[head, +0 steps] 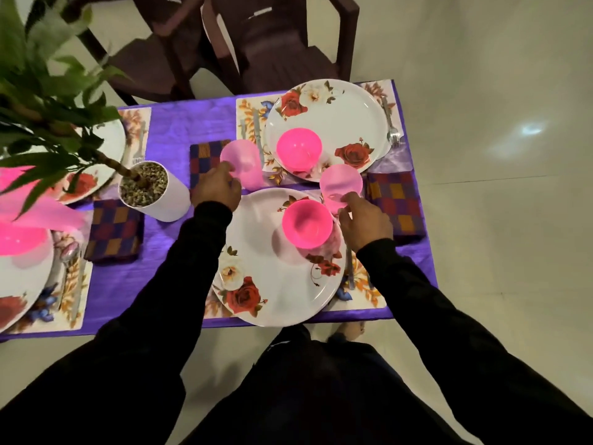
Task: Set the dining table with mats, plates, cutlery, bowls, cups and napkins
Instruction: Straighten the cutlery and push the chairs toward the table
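Fingers of the left hand (215, 187) curl round the base of a pale pink cup (242, 163), gripping it from the 7 o'clock side; the cup stands on the purple tablecloth (167, 123) between a checked napkin (205, 162) at its 9 o'clock and the far plate (337, 117) at its 2 o'clock. Fingertips of the right hand (365, 221) pinch the lower edge of a second pale pink cup (340, 184), thumb and forefinger narrowly parted round its rim. That cup sits just beyond the near plate (272, 268), at the plate's 1 o'clock, with another checked napkin (396, 203) at its 3 o'clock. Each plate carries a bright pink bowl: one (299, 146) on the far plate, one (307, 223) on the near plate, just beside the right hand. Both plates lie on floral mats (248, 117), with cutlery along the edges. At 9 o'clock from the left hand stands a white pot (154, 194) holding a green plant.
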